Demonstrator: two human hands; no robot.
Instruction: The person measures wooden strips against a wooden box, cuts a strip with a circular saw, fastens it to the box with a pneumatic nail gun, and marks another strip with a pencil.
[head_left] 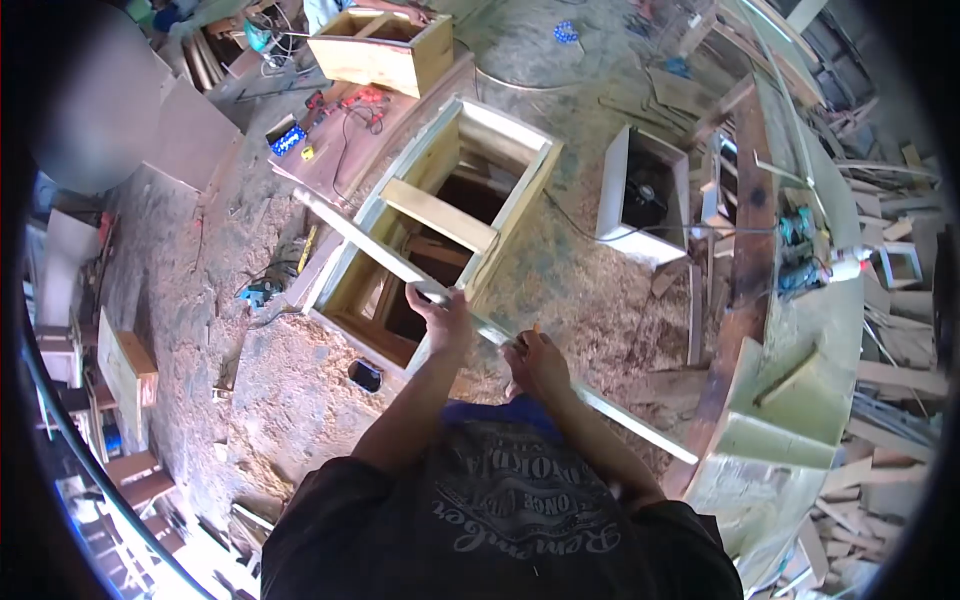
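Note:
A long, pale wooden strip (365, 240) runs slantwise in front of me, crossing over an open wooden cabinet frame (500, 262). My left hand (443, 318) is closed around it near the middle, thumb on its upper side. Further down the strip, my right hand (540, 365) is curled against it. From those fingers sticks up a small orange tip, which looks like the end of a pencil (536, 327); the rest is hidden in the hand. The frame has a crosspiece (440, 215) between two openings and lies below my hands.
A low board table (335, 170) holds a red power tool (368, 97) with a cord. Behind stands another wooden box (385, 62), with a person's hand on it. A white-edged box (645, 195) is at right. Sawdust, a blue tool (262, 292) and wood offcuts (890, 380) lie about.

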